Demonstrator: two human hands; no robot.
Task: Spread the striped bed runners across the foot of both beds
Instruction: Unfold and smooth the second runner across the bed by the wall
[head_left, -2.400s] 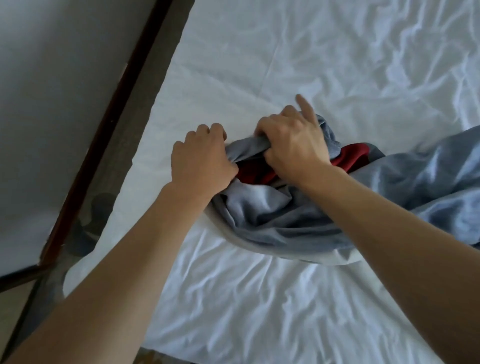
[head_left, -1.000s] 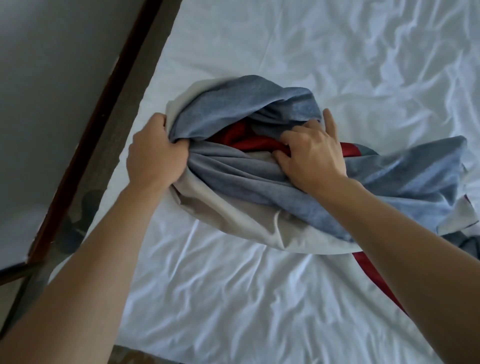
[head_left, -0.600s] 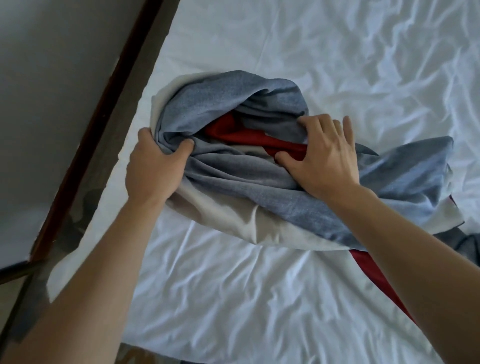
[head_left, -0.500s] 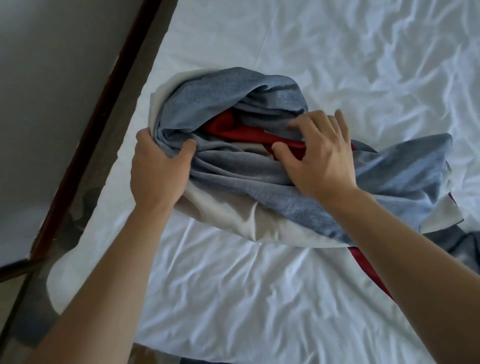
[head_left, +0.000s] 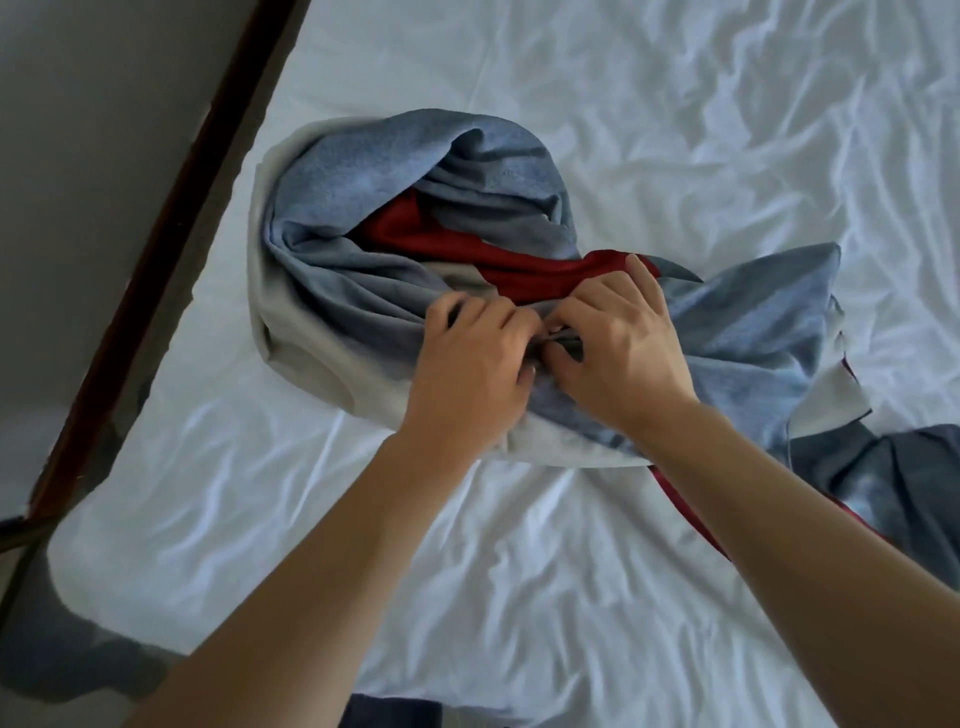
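Both hands, left hand (head_left: 470, 364) and right hand (head_left: 621, 345), pinch a fold of the bunched runner (head_left: 363, 270) near the bed (head_left: 519, 571) corner, so spreading looks barely begun.

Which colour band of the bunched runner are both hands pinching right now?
The blue-grey band: left hand and right hand pinch it just below the red band; the pale grey band lies untouched.

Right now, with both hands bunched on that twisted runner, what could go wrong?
Both the left hand and right hand pinch the same fold, so pulling apart may tighten the twist in the bed runner instead of opening it. The heap sits near the edge of the white sheet, so a loose end could slide off. Dragging may wrinkle the sheet further.
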